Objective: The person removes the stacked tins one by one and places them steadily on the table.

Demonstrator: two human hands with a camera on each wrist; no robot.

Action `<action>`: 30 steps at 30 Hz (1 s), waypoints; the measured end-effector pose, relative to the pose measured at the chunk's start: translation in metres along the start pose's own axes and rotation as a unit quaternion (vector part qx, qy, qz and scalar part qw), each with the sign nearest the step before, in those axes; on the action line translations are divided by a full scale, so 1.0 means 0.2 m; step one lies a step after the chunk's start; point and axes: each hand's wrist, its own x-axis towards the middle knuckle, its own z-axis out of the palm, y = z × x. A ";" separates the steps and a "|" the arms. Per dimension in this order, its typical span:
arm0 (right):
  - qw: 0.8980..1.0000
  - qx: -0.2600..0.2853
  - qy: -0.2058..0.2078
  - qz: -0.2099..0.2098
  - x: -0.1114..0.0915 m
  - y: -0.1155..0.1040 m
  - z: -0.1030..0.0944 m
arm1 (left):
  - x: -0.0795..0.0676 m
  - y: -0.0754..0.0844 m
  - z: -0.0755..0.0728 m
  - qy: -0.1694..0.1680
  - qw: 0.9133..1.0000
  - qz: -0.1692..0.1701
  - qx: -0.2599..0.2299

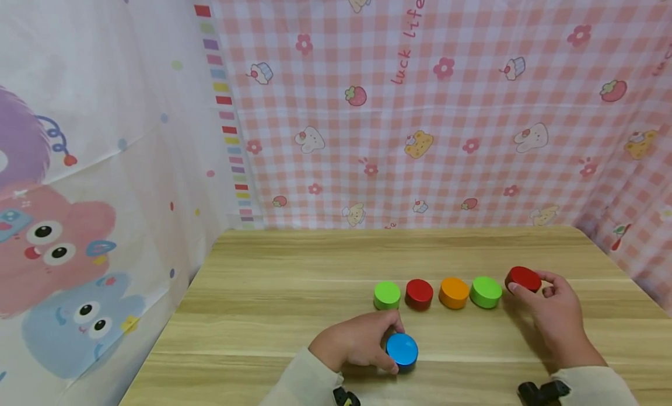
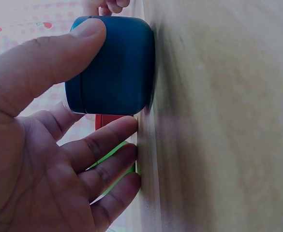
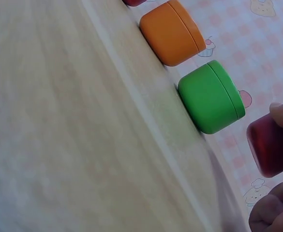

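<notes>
My left hand [image 1: 362, 342] pinches a small round blue tin [image 1: 402, 351] with a lid between thumb and forefinger. The other fingers of that hand spread loosely behind it in the left wrist view, and the base of the blue tin [image 2: 117, 67] is at or very near the tabletop. On the right, my right hand [image 1: 562, 312] holds a dark red tin [image 1: 524, 279] between thumb and fingers. In the right wrist view this red tin [image 3: 272, 145] is tilted and raised off the table, beside a green tin [image 3: 211, 99].
Behind the blue tin runs a row of tins: a green tin [image 1: 387, 295], a red tin [image 1: 419, 294], an orange tin [image 1: 454, 293] and another green tin [image 1: 486, 292]. They stand on a wooden table [image 1: 283, 266], with a checked cloth [image 1: 336, 132] hanging at its back.
</notes>
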 end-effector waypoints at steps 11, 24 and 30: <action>0.997 -0.062 -0.037 0.018 0.02 0.02 -0.01 | 0.00 0.00 0.00 -0.001 1.000 -0.002 0.000; 0.991 -0.108 -0.083 0.005 0.01 0.01 -0.02 | -0.07 -0.03 -0.09 0.038 0.999 -0.001 0.005; 0.990 -0.092 -0.107 0.017 0.03 0.00 -0.02 | -0.13 -0.11 -0.21 0.112 0.993 -0.002 -0.041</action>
